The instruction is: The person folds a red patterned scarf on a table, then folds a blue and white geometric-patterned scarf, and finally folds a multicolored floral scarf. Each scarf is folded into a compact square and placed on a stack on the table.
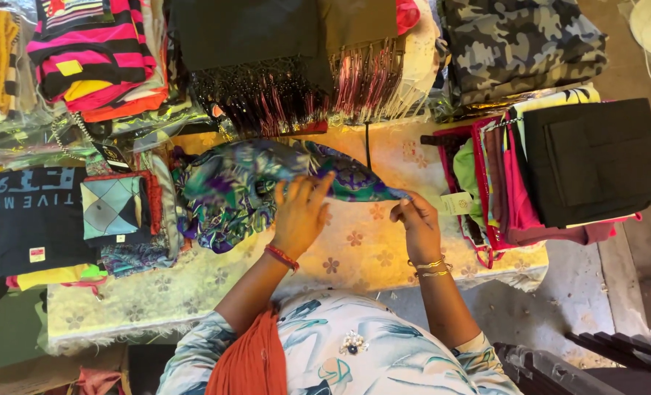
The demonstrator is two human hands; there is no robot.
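A purple, green and blue printed cloth [238, 192] lies bunched on the cream floral table cover [355, 252]. My left hand [300, 212] presses on the cloth's middle with fingers spread over the fabric. My right hand [416, 223] pinches the cloth's pointed right end and holds it stretched out. A red bangle is on my left wrist, gold bangles on my right.
Folded clothes ring the table: a black stack [596, 157] on pink garments at the right, camouflage fabric [519, 44] at the back right, dark fringed scarves [281, 66] behind, striped pink tops [91, 51] at the back left, a checked piece [112, 206] and navy shirt [29, 219] at the left.
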